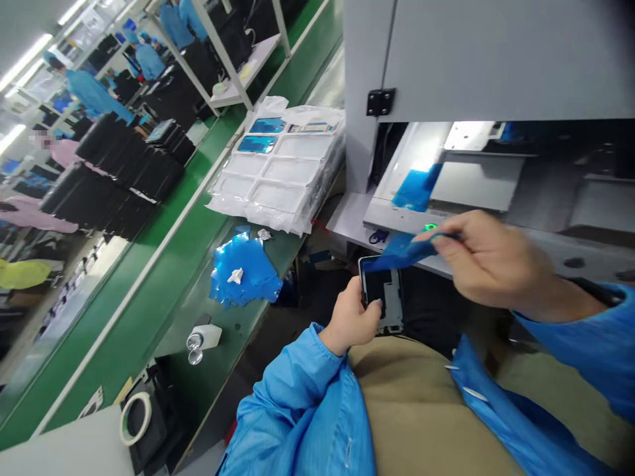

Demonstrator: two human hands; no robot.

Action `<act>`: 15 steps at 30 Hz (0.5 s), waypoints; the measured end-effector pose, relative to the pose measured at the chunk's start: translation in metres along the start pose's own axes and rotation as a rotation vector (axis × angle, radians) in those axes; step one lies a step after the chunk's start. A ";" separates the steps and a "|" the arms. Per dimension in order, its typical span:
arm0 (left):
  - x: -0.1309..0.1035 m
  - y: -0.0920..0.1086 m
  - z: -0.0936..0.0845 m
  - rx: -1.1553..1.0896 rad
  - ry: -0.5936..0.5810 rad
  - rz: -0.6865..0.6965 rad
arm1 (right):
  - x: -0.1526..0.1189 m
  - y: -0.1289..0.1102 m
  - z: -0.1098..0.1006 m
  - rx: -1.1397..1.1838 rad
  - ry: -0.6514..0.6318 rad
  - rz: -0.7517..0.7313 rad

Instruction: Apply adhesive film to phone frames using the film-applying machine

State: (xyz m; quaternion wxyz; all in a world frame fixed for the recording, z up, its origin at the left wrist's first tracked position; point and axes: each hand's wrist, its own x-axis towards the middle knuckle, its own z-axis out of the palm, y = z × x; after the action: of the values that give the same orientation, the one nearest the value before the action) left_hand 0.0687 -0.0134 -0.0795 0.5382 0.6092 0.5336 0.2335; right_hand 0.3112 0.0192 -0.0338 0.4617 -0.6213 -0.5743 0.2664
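My left hand (350,316) grips a phone housing (393,305) by its left edge, thumb over the inner face. The housing has a light rim with black and grey areas inside. Above and to the right, my right hand (496,264) pinches one end of a strip of blue film (409,252). The film's other end reaches over the top of the housing; whether it still sticks there I cannot tell. Another piece of blue film (415,189) lies on the front of the machine bed (384,210), just beyond my right hand.
A wrapped white tray (284,170) with blue-covered panels stands on the green bench, near a pile of blue film sheets (244,268). A small bottle (195,342) and a tape roll (135,418) are lower left. A grey machine cabinet (486,59) overhangs the right. People work in the background.
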 end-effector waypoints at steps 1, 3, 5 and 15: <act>0.000 -0.006 0.000 -0.124 0.031 -0.016 | 0.003 0.003 0.005 0.016 0.078 0.072; 0.000 -0.015 -0.002 -0.396 0.089 -0.014 | 0.009 0.013 0.019 0.188 0.221 0.216; 0.000 -0.021 -0.005 -0.580 0.172 0.022 | 0.017 0.025 0.038 0.528 0.341 0.357; 0.058 -0.023 -0.190 -0.711 1.080 0.045 | 0.027 0.023 0.107 0.863 0.248 0.300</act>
State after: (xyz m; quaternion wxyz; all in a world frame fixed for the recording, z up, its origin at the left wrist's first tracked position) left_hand -0.0848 0.1126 -0.0577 0.3579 0.2015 0.6063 0.6809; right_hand 0.2357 0.0761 -0.0950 0.6993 -0.4759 -0.2557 0.4681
